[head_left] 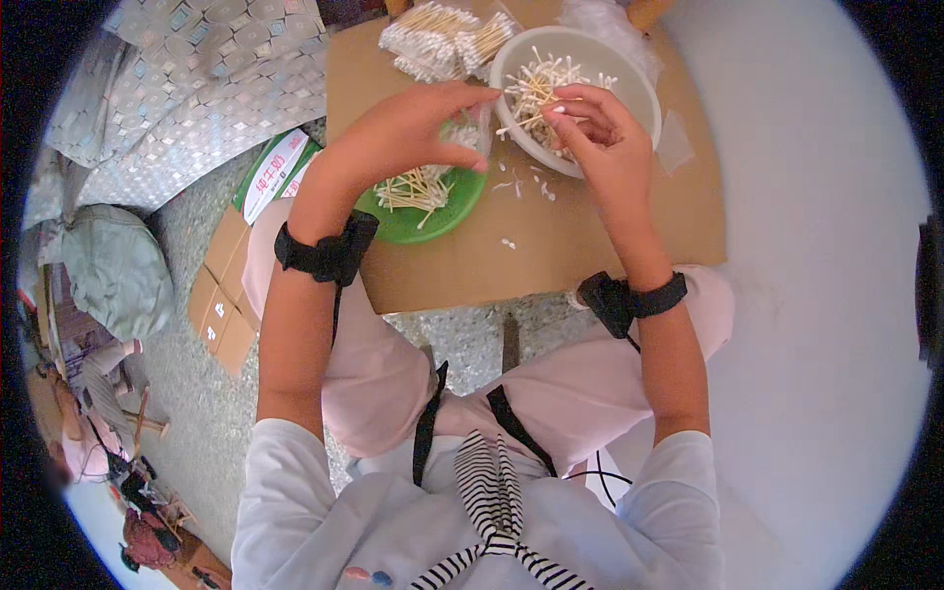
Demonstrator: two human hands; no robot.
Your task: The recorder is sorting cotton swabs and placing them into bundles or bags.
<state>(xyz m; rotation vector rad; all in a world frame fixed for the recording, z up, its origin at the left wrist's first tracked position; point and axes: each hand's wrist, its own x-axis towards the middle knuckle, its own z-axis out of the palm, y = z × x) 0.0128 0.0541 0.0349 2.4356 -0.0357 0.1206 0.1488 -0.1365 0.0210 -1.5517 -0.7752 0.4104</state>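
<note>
My left hand (418, 128) curves over a green bowl (433, 232), thumb and fingers bent around a piece of clear plastic (484, 133), seemingly a bag. Beneath that hand, cotton swabs (413, 192) lie piled in the green bowl. My right hand (608, 138) is at the near right rim of a white bowl (639, 98), its thumb and fingertips pinched together. A small white tip shows at the pinch, apparently a cotton swab, mostly hidden by the fingers. Loose cotton swabs (541, 84) heap up in the white bowl.
Stacked bundles of cotton swabs (433, 39) lie at the back of the cardboard-topped table (551, 261). Cotton scraps (508, 243) are scattered on it. Crumpled clear plastic (600, 18) sits behind the white bowl. A cardboard box (221, 295) stands left, below patterned fabric (216, 88).
</note>
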